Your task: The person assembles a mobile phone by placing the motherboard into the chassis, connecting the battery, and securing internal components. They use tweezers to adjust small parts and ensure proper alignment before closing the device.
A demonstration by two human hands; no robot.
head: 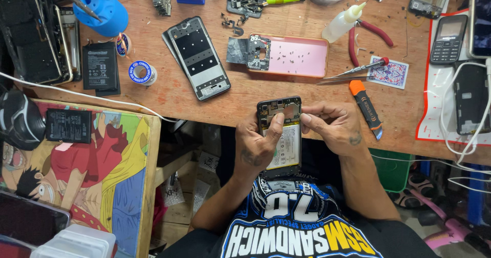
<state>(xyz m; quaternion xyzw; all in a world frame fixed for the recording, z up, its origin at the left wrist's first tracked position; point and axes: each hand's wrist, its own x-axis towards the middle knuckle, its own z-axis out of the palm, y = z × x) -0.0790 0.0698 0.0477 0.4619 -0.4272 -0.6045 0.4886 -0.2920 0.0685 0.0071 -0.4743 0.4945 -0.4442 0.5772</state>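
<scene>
Opened phone [281,135], back cover off: dark board at top, white battery below, upright over the lap at the near edge of the wooden bench [307,91]. Left hand [258,145] grasps its left side, thumb across the board. Right hand [332,127] pinches the upper right corner.

A worn wooden workbench [286,91] stands beside a lower cartoon-painted board [110,160], evenly lit.

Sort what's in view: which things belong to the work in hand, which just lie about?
In hand: opened phone, left hand, right hand.
Lying about: pink tray, back cover, orange knife, glue bottle, red pliers, keypad phone.
</scene>
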